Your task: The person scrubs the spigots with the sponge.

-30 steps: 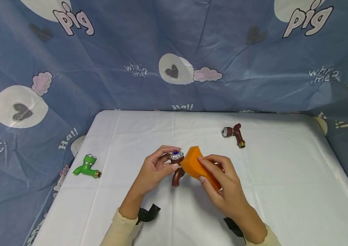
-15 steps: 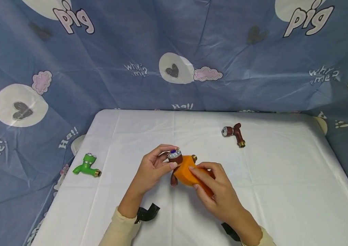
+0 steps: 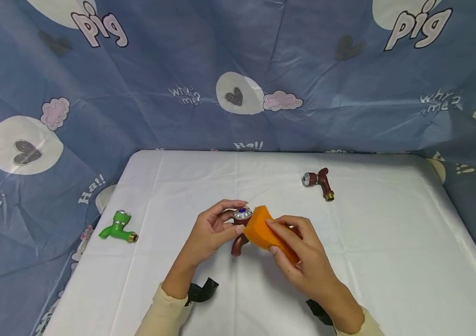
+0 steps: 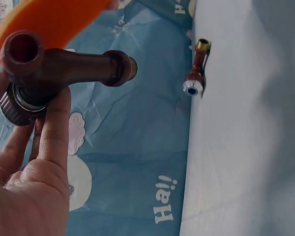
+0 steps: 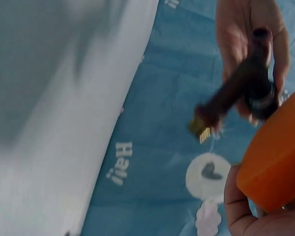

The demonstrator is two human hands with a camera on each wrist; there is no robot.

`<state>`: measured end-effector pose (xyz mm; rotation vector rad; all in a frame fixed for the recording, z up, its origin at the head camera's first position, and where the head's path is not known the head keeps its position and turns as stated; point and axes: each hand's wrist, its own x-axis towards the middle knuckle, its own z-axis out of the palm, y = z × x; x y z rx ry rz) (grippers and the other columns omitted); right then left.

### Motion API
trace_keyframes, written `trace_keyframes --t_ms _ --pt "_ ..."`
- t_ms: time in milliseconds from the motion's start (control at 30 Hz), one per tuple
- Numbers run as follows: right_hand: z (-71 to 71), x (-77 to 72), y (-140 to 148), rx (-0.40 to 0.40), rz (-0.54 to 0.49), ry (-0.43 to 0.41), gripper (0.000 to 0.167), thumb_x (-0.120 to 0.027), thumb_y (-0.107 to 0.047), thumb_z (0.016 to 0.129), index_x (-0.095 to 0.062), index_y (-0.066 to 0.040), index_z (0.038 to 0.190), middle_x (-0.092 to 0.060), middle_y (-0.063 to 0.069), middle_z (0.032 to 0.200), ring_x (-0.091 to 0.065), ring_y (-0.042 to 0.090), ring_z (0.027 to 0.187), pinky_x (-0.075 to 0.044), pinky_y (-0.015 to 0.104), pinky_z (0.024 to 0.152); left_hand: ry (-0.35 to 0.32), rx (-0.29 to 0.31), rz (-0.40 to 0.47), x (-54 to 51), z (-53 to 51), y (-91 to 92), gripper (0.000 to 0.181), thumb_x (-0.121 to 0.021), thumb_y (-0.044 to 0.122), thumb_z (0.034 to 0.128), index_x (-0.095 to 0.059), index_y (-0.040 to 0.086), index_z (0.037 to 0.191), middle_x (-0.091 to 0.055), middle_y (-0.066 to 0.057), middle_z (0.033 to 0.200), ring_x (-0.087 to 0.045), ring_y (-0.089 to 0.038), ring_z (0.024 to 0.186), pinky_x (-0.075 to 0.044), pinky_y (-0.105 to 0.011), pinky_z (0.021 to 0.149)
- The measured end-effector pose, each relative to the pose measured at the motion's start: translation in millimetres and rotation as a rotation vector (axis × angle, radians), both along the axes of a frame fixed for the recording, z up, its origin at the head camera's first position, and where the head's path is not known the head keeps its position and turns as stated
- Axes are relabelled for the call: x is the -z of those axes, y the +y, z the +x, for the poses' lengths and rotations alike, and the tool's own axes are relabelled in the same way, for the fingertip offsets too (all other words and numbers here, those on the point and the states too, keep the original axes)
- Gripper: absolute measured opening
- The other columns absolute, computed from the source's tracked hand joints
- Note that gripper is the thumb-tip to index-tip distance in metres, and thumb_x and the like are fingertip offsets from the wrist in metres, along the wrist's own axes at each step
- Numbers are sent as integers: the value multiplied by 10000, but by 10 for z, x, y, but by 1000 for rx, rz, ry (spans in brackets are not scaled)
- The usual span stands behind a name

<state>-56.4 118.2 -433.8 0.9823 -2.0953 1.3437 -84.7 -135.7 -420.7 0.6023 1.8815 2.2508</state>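
Observation:
My left hand [image 3: 212, 233] pinches the silver-and-blue knobbed end of a brown faucet [image 3: 239, 245] between thumb and fingers, above the middle of the table. In the left wrist view the faucet [image 4: 78, 68] shows its round spout mouth and threaded end. An orange sponge [image 3: 265, 233] is held by my right hand [image 3: 311, 261], its left end in front of the faucet in the head view. In the right wrist view the sponge [image 5: 275, 152] lies beside the knob end; whether the two touch there I cannot tell.
A green faucet [image 3: 118, 227] lies at the left of the white table [image 3: 179, 177]. Another brown faucet [image 3: 319, 183] lies at the back right. Black straps hang at both wrists. A blue printed cloth [image 3: 158, 70] stands behind the table.
Over the last second the sponge moves down and left across the faucet, then back up and right. The faucet tilts slightly with it, and both hands keep their hold.

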Motion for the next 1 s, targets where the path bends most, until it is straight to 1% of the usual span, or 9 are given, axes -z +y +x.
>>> trace_keyframes --t_ms 133,233,333,400,567,633,700,867,1000 --pt "42 2 -73 -28 4 -36 426 -597 -327 1083 -665 -27 1377 -566 169 1328 -549 296 1173 -462 190 1030 15 -22 -25 16 -5 -4 529 -702 -50 969 -494 -92 1453 -608 -215 1376 -669 -269 1199 -574 -360 963" --pt "75 11 -102 -45 -2 -63 425 -593 -324 1085 -660 -30 1385 -560 160 1338 -550 292 1182 -458 197 1042 24 -47 -45 16 -2 2 498 -710 -29 973 -530 -70 1435 -631 -215 1380 -659 -286 1223 -562 -366 987" --pt "88 16 -113 -54 -3 -73 417 -590 -306 1088 -653 -31 1396 -553 156 1349 -555 289 1187 -463 208 1050 27 -45 -66 18 5 11 457 -701 -3 992 -563 -28 1427 -635 -199 1401 -651 -294 1246 -554 -371 997" --pt "86 18 -113 -57 -9 -77 410 -591 -294 1088 -652 -29 1395 -552 159 1349 -560 292 1181 -471 215 1046 35 -42 -100 20 9 15 441 -687 21 1009 -576 20 1435 -638 -163 1415 -666 -271 1191 -596 -280 884" --pt "80 25 -98 -63 -16 -108 396 -602 -269 1085 -651 -32 1399 -549 158 1351 -571 287 1171 -480 212 1037 77 -31 -169 20 5 21 426 -670 18 1019 -590 65 1434 -646 -120 1417 -650 -267 1100 -581 -238 777" --pt "77 27 -91 -64 -16 -113 390 -609 -255 1082 -650 -37 1402 -548 156 1356 -573 284 1175 -478 212 1043 73 -33 -161 14 3 13 432 -688 0 1001 -597 44 1421 -649 -136 1408 -661 -273 1150 -587 -289 895" --pt "68 37 -85 -65 -19 -108 377 -634 -210 1069 -650 -33 1401 -550 161 1358 -574 290 1176 -477 219 1050 50 -29 -131 5 2 3 435 -703 -4 991 -596 18 1412 -645 -162 1404 -673 -281 1164 -587 -313 923" --pt "38 97 -58 -61 1 -135 467 -735 0 941 -656 -43 1400 -555 149 1360 -564 287 1188 -468 217 1058 -13 -9 -50 -4 4 0 411 -695 26 1007 -585 -32 1399 -628 -214 1406 -692 -313 1175 -599 -366 913" --pt "33 140 -37 -49 58 -168 491 -748 24 906 -682 -81 1381 -569 109 1350 -546 274 1203 -461 233 1056 -14 -7 -69 11 6 6 397 -671 43 1027 -584 -11 1410 -625 -197 1419 -695 -291 1159 -615 -325 848"
